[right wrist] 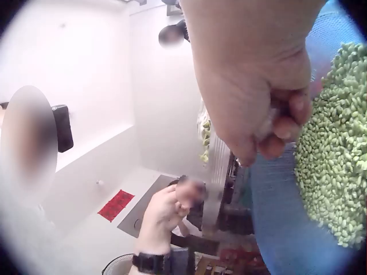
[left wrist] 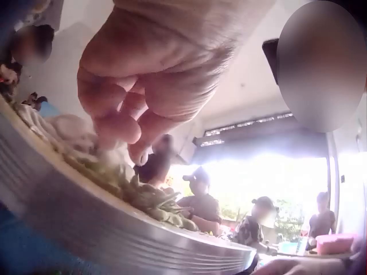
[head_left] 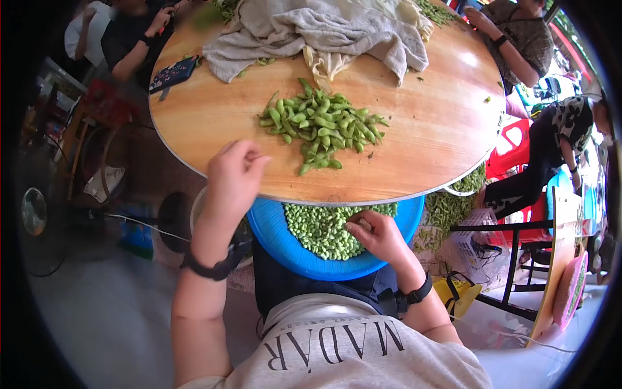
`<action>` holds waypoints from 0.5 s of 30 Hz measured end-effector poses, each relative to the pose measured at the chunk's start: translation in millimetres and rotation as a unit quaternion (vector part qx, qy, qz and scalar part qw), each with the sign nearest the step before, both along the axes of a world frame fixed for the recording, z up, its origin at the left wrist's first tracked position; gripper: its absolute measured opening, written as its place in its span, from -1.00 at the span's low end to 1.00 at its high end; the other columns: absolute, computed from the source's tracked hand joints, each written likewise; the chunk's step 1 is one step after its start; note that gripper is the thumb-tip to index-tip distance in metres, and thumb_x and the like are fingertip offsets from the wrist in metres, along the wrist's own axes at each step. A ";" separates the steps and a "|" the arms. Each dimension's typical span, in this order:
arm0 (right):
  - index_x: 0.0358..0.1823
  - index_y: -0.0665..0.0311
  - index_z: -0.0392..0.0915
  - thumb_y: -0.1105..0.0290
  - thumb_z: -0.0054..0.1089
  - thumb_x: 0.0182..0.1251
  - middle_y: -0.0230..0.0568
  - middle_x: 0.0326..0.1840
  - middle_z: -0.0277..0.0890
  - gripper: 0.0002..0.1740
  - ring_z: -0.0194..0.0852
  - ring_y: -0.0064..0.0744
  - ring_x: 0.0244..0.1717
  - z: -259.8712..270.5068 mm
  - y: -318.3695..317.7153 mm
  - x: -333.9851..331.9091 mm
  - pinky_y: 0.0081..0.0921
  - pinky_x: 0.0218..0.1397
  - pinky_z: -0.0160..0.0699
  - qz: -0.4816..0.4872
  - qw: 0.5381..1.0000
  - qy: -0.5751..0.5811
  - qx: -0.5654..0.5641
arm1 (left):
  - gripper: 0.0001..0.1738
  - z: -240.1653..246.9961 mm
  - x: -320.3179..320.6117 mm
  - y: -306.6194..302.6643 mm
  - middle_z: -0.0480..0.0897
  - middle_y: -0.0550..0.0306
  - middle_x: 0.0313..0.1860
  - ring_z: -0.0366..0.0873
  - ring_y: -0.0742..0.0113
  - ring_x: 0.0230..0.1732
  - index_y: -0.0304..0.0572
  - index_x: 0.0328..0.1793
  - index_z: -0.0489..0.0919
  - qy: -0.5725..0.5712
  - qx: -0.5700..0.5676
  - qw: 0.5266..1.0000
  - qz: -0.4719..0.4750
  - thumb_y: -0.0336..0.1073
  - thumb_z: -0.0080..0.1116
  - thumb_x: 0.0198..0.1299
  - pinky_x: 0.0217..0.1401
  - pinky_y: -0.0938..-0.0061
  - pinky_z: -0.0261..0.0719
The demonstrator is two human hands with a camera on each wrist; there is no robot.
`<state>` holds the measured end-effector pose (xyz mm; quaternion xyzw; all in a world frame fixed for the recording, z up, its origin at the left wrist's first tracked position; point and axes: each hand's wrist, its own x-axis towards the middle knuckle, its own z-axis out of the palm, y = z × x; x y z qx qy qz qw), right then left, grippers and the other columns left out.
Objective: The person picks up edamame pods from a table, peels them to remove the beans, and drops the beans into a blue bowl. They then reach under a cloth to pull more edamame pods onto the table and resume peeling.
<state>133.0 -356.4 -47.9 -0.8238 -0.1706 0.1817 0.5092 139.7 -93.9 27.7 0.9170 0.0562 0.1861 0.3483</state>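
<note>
A pile of green edamame pods [head_left: 321, 123] lies on the round wooden table [head_left: 421, 129]. My left hand [head_left: 236, 175] hovers at the table's near edge, left of the pile, fingers curled with nothing visible in them. In the left wrist view its fingertips [left wrist: 129, 129] hang just above the pods [left wrist: 155, 197] and the table's metal rim [left wrist: 86, 223]. A blue basin [head_left: 272, 236] on my lap holds shelled beans [head_left: 321, 233]. My right hand [head_left: 369, 230] rests over them and pinches a pale pod [right wrist: 269, 123] above the beans [right wrist: 332, 160].
A grey cloth [head_left: 324, 32] is heaped at the table's far side, with a dark phone case [head_left: 173, 72] at the far left. Other people sit around the table. More pods [head_left: 470, 181] fill a container at the right, near a red stool [head_left: 515, 146]. A fan [head_left: 32, 211] stands left.
</note>
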 end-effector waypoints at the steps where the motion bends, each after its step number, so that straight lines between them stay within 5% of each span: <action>1: -0.33 0.35 0.54 0.29 0.23 0.13 -0.14 -0.68 0.38 -0.76 0.30 -0.46 -0.65 4.5 -1.1 -0.1 -0.51 -0.55 0.32 0.007 1.000 0.014 0.000 | -0.79 2.2 13.6 -7.9 0.55 -0.02 -0.44 0.54 0.21 -0.45 -0.36 -0.30 0.53 -0.021 0.050 0.998 -0.031 -0.43 0.26 -0.08 -0.38 0.44 0.45; 3: -0.30 0.35 0.55 0.34 0.20 0.17 -0.31 -0.65 0.40 -0.80 0.21 -0.65 -0.61 8.4 -8.1 -1.0 -0.63 -0.54 0.25 0.017 1.000 0.016 -0.016 | -0.77 -9.3 34.4 -15.4 0.52 -0.05 -0.43 0.51 0.05 -0.38 -0.36 -0.29 0.54 -0.029 0.105 0.990 -0.095 -0.45 0.26 -0.12 -0.33 0.37 0.44; 6: -0.32 0.35 0.54 0.33 0.21 0.15 -0.18 -0.66 0.39 -0.79 0.30 -0.53 -0.63 7.7 -20.6 -4.3 -0.54 -0.54 0.31 -0.005 1.000 0.020 0.007 | -0.86 -17.2 49.4 -9.0 0.50 -0.01 -0.36 0.50 -0.01 -0.33 -0.25 -0.30 0.55 -0.011 0.136 0.982 -0.130 -0.45 0.18 -0.05 -0.29 0.29 0.48; 12: -0.28 0.36 0.53 0.34 0.19 0.19 -0.40 -0.64 0.40 -0.79 0.25 -0.68 -0.56 30.5 -27.3 -0.7 -0.62 -0.49 0.29 -0.009 0.990 0.114 0.085 | -0.90 -18.9 51.6 -6.9 0.52 0.00 -0.39 0.52 0.12 -0.45 -0.38 -0.28 0.48 -0.130 0.136 0.972 -0.142 -0.54 0.07 0.04 -0.39 0.39 0.44; 15: -0.26 0.36 0.53 0.34 0.19 0.20 -0.43 -0.60 0.41 -0.79 0.25 -0.70 -0.52 48.5 -22.6 4.1 -0.66 -0.44 0.30 0.012 0.989 0.094 0.112 | -0.94 -13.9 46.1 -12.5 0.54 0.08 -0.42 0.49 0.38 -0.59 -0.29 -0.24 0.46 -0.004 -0.129 0.990 -0.060 -0.48 0.00 0.18 -0.55 0.56 0.41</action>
